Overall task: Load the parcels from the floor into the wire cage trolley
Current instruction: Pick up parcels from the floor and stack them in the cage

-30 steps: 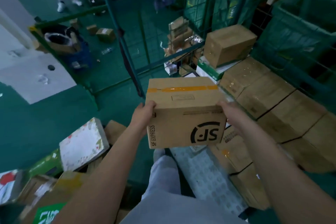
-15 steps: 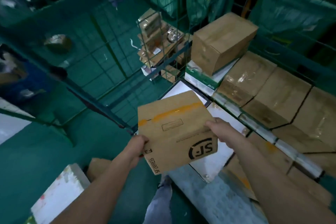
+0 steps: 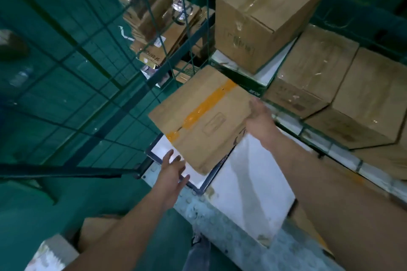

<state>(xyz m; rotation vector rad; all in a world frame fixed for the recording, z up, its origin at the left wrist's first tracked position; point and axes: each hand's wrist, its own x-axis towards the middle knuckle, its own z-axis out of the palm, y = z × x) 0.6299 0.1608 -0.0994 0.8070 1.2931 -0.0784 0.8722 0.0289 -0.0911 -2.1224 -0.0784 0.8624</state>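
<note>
A brown cardboard parcel point(image 3: 202, 116) with an orange tape strip lies tilted on a flat white parcel point(image 3: 248, 178) inside the green wire cage trolley point(image 3: 99, 72). My left hand point(image 3: 174, 169) is open with spread fingers just off the parcel's near corner, and I cannot tell whether it touches. My right hand point(image 3: 259, 116) rests with straight fingers against the parcel's right edge. My right forearm hides the parcel's printed side.
A large brown box point(image 3: 264, 13) sits on stacked parcels at the back of the trolley. A row of taped brown boxes point(image 3: 319, 68) fills its right side. The studded metal base edge point(image 3: 220, 222) lies in front of me. White point(image 3: 50, 255) and brown point(image 3: 99, 229) parcels lie on the floor at lower left.
The parcel has moved forward and down from in front of me onto the white parcel in the trolley. Both hands have let go of their grip and opened.
</note>
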